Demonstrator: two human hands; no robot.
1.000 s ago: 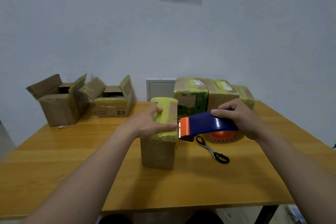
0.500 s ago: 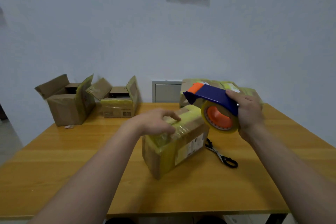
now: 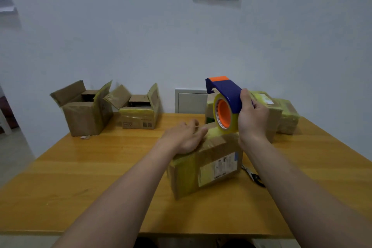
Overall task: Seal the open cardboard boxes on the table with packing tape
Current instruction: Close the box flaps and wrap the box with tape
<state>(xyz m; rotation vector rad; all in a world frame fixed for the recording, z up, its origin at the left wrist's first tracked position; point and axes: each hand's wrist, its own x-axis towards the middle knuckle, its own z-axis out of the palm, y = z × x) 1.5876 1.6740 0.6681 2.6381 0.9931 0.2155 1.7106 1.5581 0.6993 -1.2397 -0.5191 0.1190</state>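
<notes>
— Box (image 3: 209,167) sits mid-tabletop (image 3: 90,177), our left hand (image 3: 184,137) pressing it, fingers (image 3: 199,132) straight. Which step?
— Taping, we judge: our right hand (image 3: 251,121) grips the dispenser (image 3: 223,104) (lifted just above). Next, we lower it onto the seam.

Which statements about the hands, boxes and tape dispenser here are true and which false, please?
1. The right hand holds the tape dispenser above the near box. True.
2. The left hand grips the scissors. False: it rests on the near box; the scissors lie on the table.
3. The far-left box and the neighbour box have open flaps. True.
4. The tape dispenser's core is green. False: it is orange.
</notes>
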